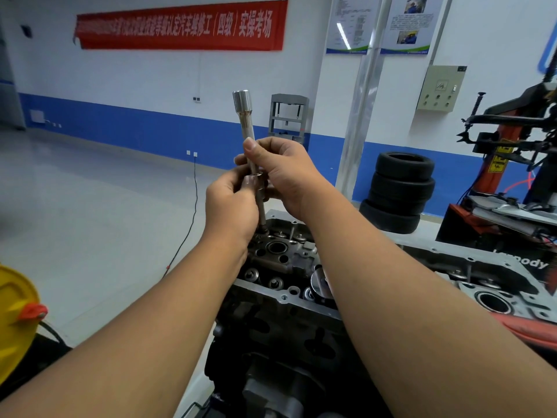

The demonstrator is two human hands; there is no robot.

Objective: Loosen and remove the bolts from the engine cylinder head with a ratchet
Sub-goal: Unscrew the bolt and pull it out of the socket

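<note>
Workshop floor, pale and glossy, runs back to a white wall with a blue band and a red banner (180, 25) strung across it. Front and centre, both hands are up above the engine cylinder head (283, 260), and they share 1 long metal tool, a socket extension (245, 122), standing nearly upright with its wide socket end at the top. Right hand (286, 173) pinches the shaft between thumb and fingers, higher up. Left hand (232, 203) grips lower down, fingers curled round it. Below the hands a slimmer rod, which looks like a bolt (261, 212), reaches down to the cylinder head; whether its tip sits in a hole I cannot tell. Off to the right, a stack of 3 tyres (401, 191) stands near a red tyre machine (512, 164). Yellow container (15, 315) at the left edge.
</note>
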